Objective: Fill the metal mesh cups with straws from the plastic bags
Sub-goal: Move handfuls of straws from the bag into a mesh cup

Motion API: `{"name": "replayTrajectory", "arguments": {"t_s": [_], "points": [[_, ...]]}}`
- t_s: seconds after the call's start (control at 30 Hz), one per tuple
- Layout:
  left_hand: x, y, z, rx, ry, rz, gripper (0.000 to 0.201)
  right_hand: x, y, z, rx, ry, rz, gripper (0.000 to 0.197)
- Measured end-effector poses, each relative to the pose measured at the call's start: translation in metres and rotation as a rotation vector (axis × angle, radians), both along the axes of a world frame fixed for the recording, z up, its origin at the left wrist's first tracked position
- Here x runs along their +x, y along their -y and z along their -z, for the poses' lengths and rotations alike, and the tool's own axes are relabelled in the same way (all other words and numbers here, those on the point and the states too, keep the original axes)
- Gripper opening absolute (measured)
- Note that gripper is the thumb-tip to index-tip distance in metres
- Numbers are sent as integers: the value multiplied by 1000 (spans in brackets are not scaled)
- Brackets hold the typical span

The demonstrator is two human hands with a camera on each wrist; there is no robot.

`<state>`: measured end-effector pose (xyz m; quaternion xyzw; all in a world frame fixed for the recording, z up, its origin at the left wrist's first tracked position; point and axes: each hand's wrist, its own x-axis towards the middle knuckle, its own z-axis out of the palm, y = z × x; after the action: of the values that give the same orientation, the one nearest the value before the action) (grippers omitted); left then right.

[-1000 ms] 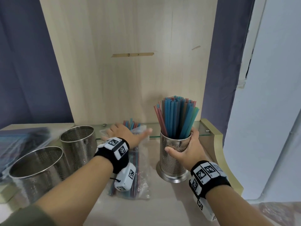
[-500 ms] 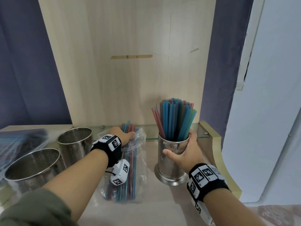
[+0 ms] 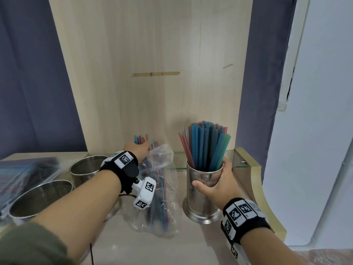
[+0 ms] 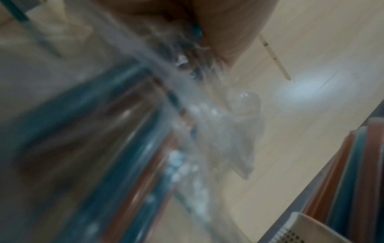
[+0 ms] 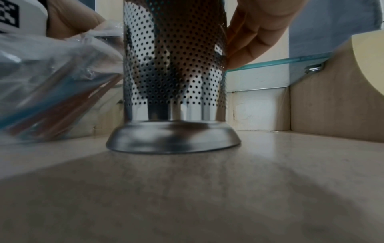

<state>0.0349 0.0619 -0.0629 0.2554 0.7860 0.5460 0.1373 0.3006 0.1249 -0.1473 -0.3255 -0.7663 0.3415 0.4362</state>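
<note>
We see the right hand (image 3: 219,185) wrapped around the filled mesh cup (image 3: 203,190), thumb on the near wall and fingers (image 5: 247,49) curled round the far side. The cup stands upright on the pale counter (image 3: 191,245), its flared base flat on the surface, and it is packed with blue, red and green straws (image 3: 206,146) that rise well above the rim.

The left hand (image 3: 137,152) grips the top of the straw bundle (image 3: 158,188) where it sticks out of the clear plastic bag (image 3: 162,197) — the bag leans tilted, its lower end on the counter, just left of the filled cup. In the left wrist view the plastic and straws are blurred, so we cannot tell how each finger lies.

Two empty mesh cups (image 3: 63,180) sit further left, one nearer us and one behind it. Beyond them, at the left edge, lies another bag of straws (image 3: 23,180).

The only markings we can make out are the black-and-white square codes on the wrist bands (image 3: 242,211) — no brand or readable words show. A glass shelf (image 3: 235,165) runs behind the filled cup against the wooden back panel (image 3: 152,54).
</note>
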Motion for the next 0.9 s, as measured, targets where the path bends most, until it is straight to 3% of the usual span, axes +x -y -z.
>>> {"name": "replayTrajectory", "arguments": {"t_s": [0.13,0.23,0.53,0.9], "points": [[0,-3,-16,97,-15,-31,20,0,-1,0,-4,-1,-7,108],[4,1,-28,201,-93,-49,35,0,-1,1,-8,-15,-14,108],[-1,5,-59,401,-299,-55,35,0,-2,3,-18,-20,-23,111],[12,36,-151,655,-581,-47,27,-1,-4,4,-24,-9,-19,111]]}}
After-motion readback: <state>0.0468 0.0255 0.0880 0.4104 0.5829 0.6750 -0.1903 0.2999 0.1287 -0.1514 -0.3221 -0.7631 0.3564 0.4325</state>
